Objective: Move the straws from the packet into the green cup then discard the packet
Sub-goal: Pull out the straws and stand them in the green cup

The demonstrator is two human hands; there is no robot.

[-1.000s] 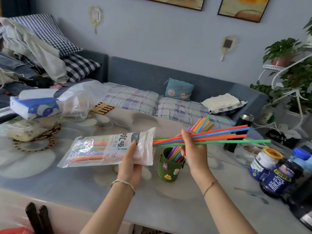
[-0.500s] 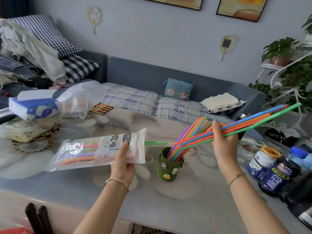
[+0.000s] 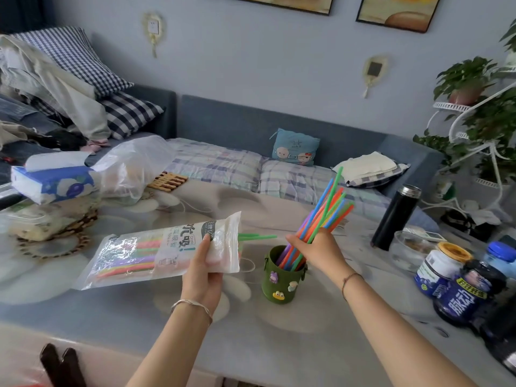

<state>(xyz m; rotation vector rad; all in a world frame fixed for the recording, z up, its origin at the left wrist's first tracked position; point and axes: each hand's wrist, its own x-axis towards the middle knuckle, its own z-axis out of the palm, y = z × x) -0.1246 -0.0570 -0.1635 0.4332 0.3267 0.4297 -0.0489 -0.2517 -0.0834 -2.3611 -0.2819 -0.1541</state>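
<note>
My left hand (image 3: pixel 205 268) grips a clear plastic straw packet (image 3: pixel 156 254) near its open end, held level above the table. Several coloured straws lie inside it, and green straw tips (image 3: pixel 258 236) poke out of the mouth. The green cup (image 3: pixel 282 276), with small cartoon charms on its side, stands upright on the table to the right of the packet. My right hand (image 3: pixel 318 251) holds a bundle of coloured straws (image 3: pixel 325 212) whose lower ends sit inside the cup, leaning up to the right.
A black flask (image 3: pixel 396 216), a glass bowl (image 3: pixel 407 251) and blue jars (image 3: pixel 460 286) crowd the table's right side. A tissue pack (image 3: pixel 51 184), a clear plastic bag (image 3: pixel 134 166) and a food container (image 3: pixel 33 222) sit at the left. A sofa runs behind the table.
My right hand pulled a bundle of straws out of the packet, swung it up to the right, then brought it down into the green cup. The packet stayed in my left hand.
</note>
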